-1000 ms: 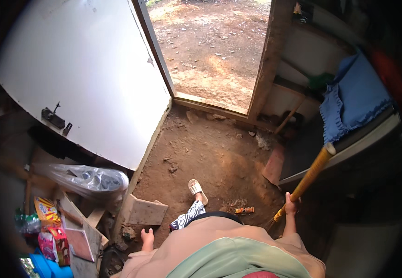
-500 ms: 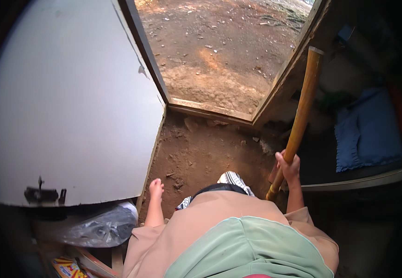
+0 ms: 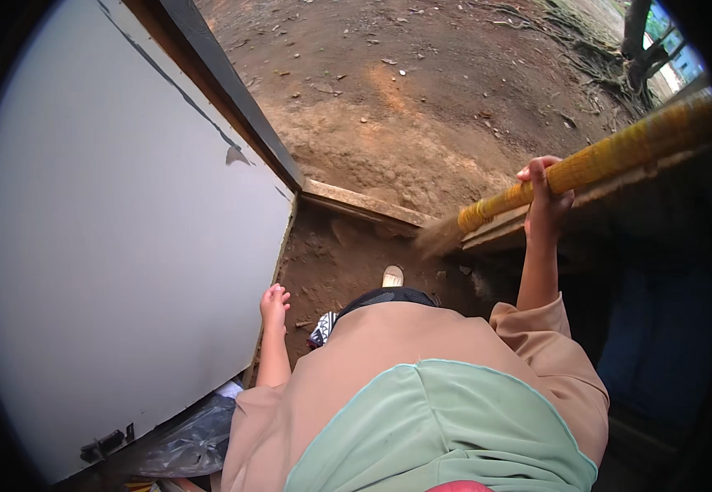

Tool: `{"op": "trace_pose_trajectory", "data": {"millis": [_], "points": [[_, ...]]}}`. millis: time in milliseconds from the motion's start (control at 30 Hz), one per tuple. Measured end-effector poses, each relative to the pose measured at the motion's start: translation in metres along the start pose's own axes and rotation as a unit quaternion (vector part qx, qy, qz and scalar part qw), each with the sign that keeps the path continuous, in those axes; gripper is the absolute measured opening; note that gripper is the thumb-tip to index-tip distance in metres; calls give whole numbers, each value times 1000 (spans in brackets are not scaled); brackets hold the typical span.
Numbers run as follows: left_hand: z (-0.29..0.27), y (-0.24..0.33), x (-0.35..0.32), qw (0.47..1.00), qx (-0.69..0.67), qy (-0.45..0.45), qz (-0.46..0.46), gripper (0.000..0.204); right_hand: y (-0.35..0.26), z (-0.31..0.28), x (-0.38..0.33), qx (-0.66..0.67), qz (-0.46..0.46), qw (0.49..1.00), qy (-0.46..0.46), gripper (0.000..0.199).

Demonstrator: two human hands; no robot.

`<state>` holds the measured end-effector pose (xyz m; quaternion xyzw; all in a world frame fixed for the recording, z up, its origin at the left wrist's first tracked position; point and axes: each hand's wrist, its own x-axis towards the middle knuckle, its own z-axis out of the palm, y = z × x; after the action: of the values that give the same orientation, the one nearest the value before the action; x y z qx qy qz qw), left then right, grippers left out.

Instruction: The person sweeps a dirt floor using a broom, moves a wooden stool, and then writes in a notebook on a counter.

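My right hand (image 3: 546,193) is raised at the right of the doorway, its fingers wrapped round the thick yellow-brown handle of a broom (image 3: 610,160). The handle slants from the upper right down to the doorsill. At its lower end is a blurred brown tuft of bristles (image 3: 439,238), close to the sill; motion hides whether it touches. Low at the left, my left hand (image 3: 274,307) hangs beside the door's edge with its fingers loosely curled in and nothing visible in them.
A white door (image 3: 126,221) stands swung inward on the left, with a bolt (image 3: 103,444) near its lower edge. A wooden sill (image 3: 364,202) crosses the doorway. Bare earth and a tree (image 3: 639,49) lie outside. A clear plastic bag (image 3: 184,447) sits below the door.
My right hand has lifted and moved forward with the broom. The handle has tilted from near upright to a slant toward the upper right. My view has turned a little, and a foot shows ahead.
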<state>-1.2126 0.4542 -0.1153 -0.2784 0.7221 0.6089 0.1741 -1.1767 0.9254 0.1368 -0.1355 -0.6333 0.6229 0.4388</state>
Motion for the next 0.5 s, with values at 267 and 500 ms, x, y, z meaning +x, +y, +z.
{"op": "trace_pose_trajectory", "data": {"millis": [267, 500], "points": [[50, 62, 40, 997, -52, 50, -22, 33, 189, 56, 105, -11, 276, 953, -128, 28], [207, 276, 101, 919, -10, -253, 302, 36, 273, 142, 75, -143, 413, 893, -105, 62]]}}
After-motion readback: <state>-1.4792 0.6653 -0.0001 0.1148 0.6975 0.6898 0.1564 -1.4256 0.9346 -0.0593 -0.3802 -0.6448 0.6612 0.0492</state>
